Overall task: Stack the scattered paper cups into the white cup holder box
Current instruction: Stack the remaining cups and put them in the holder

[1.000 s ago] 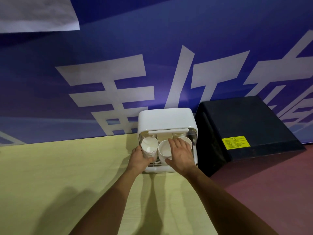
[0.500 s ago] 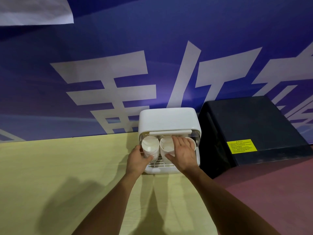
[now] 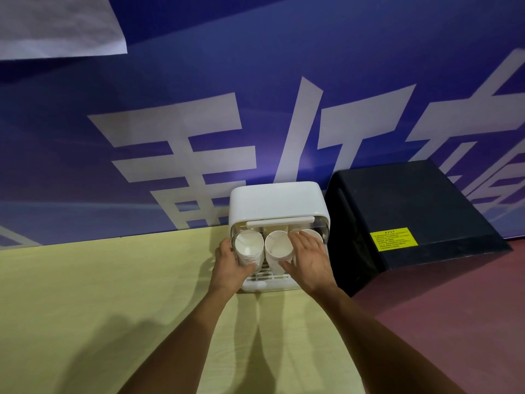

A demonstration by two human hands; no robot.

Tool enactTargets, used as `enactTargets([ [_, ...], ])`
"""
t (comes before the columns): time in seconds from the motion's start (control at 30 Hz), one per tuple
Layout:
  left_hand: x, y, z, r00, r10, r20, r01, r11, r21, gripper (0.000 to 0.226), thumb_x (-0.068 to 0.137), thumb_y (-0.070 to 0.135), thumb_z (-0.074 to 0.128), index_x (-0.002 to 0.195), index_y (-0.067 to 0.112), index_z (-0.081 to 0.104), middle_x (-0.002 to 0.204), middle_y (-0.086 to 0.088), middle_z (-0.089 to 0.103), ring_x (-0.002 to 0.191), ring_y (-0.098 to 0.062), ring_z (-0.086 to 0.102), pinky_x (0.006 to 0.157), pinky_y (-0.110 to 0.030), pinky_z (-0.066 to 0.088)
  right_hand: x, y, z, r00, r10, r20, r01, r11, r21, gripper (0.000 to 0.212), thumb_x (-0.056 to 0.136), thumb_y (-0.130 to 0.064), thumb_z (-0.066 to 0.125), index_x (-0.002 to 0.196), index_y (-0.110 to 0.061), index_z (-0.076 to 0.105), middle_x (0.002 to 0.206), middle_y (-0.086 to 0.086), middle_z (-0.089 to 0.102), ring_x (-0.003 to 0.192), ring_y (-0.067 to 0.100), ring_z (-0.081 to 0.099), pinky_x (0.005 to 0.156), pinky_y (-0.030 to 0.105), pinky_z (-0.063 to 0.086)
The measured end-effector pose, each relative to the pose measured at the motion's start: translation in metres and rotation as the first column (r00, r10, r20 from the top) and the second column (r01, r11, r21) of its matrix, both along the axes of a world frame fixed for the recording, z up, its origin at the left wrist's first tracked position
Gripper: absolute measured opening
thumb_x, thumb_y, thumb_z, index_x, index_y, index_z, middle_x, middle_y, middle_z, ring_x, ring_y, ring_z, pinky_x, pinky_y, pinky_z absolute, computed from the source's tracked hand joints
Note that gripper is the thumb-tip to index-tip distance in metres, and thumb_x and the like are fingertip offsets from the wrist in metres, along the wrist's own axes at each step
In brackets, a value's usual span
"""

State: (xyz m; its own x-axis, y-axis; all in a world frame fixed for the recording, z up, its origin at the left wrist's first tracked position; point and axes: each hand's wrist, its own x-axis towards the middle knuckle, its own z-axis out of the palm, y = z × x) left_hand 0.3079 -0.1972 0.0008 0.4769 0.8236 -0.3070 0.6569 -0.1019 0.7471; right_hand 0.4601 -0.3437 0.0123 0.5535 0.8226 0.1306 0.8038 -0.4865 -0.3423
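The white cup holder box (image 3: 277, 200) stands on the yellow table against the blue wall, its front flap raised. Inside it stand three stacks of white paper cups, mouths toward me. My left hand (image 3: 230, 265) grips the left stack (image 3: 249, 247) from its left side and front. My right hand (image 3: 308, 257) is around the middle stack (image 3: 277, 247), thumb in front and fingers over its right rim. The right stack (image 3: 312, 233) is mostly hidden behind my right hand.
A black box (image 3: 406, 217) with a yellow label (image 3: 393, 238) sits right beside the cup holder on a dark red surface (image 3: 454, 322). The yellow table (image 3: 99, 294) stretches left and toward me. A blue banner wall (image 3: 255, 109) closes off the back.
Both hands have pushed the left and middle cup stacks further back into the box. My right hand has shifted slightly right over the middle stack.
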Motion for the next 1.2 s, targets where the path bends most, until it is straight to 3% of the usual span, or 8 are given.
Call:
enactTargets([
  [0.13,0.003,-0.005,0.008,1.000,-0.029,-0.004,0.029,0.997,0.070,0.106,0.071,0.038,0.086,0.152,0.020,0.021,0.152,-0.005,0.027,0.135,-0.025,0.042,0.106,-0.039,0.041,0.000,-0.008,0.010,0.998,-0.055,0.029,0.051,0.992,0.117,0.038,0.092,-0.037,0.064,0.123,-0.015,0.065,0.116,0.003,0.069,0.112,0.024,0.061,0.098,0.038,0.046],
  [0.27,0.011,-0.003,0.022,1.000,-0.006,-0.006,0.006,0.992,0.130,0.088,0.079,0.053,0.075,0.148,0.019,0.032,0.147,-0.005,0.033,0.134,-0.026,0.043,0.107,-0.043,0.042,0.012,-0.008,0.028,0.988,-0.144,0.058,0.129,0.970,0.207,0.027,0.093,-0.033,0.063,0.115,-0.017,0.067,0.111,0.003,0.067,0.107,0.023,0.060,0.093,0.036,0.047],
  [0.37,0.019,0.003,0.036,0.999,0.020,0.031,-0.026,0.975,0.221,0.070,0.082,0.053,0.073,0.136,0.018,0.044,0.135,-0.005,0.041,0.124,-0.026,0.048,0.104,-0.041,0.045,0.022,0.000,0.040,0.981,-0.180,0.071,0.160,0.961,0.225,0.034,0.094,-0.035,0.061,0.122,-0.016,0.065,0.122,0.004,0.065,0.114,0.023,0.056,0.099,0.038,0.046],
  [0.53,0.031,0.009,0.052,0.997,-0.068,0.036,0.051,0.937,0.347,0.043,0.088,0.044,0.069,0.124,0.023,0.058,0.126,0.000,0.044,0.118,-0.023,0.049,0.103,-0.038,0.047,0.022,0.008,0.047,0.995,-0.103,0.016,0.102,0.993,0.055,0.049,0.100,-0.037,0.053,0.144,-0.016,0.049,0.147,0.004,0.050,0.136,0.023,0.043,0.115,0.038,0.033],
  [0.8,0.031,0.003,0.053,0.991,-0.134,0.014,0.119,0.916,0.384,0.036,0.090,0.039,0.067,0.121,0.022,0.062,0.123,-0.003,0.055,0.118,-0.024,0.048,0.099,-0.035,0.045,0.011,0.004,0.045,0.995,-0.100,0.030,0.098,0.994,0.047,0.046,0.095,-0.033,0.058,0.137,-0.016,0.054,0.142,0.004,0.052,0.134,0.023,0.041,0.109,0.039,0.034],
  [0.97,0.025,-0.006,0.052,0.990,-0.141,-0.002,0.130,0.905,0.405,0.032,0.088,0.036,0.071,0.115,0.021,0.063,0.119,-0.003,0.059,0.113,-0.025,0.049,0.092,-0.031,0.040,0.004,-0.006,0.039,0.995,-0.098,0.010,0.097,0.995,0.020,0.053,0.094,-0.033,0.059,0.143,-0.016,0.047,0.147,0.007,0.047,0.139,0.025,0.036,0.111,0.042,0.029],
  [1.2,0.009,-0.018,0.045,0.987,-0.158,-0.005,0.148,0.910,0.387,0.025,0.084,0.025,0.075,0.106,0.019,0.065,0.109,-0.004,0.062,0.109,-0.026,0.054,0.092,-0.033,0.043,-0.017,-0.020,0.023,0.991,-0.133,0.015,0.133,0.991,-0.015,0.049,0.094,-0.034,0.057,0.137,-0.012,0.050,0.142,0.010,0.046,0.133,0.029,0.038,0.107,0.044,0.035],
])
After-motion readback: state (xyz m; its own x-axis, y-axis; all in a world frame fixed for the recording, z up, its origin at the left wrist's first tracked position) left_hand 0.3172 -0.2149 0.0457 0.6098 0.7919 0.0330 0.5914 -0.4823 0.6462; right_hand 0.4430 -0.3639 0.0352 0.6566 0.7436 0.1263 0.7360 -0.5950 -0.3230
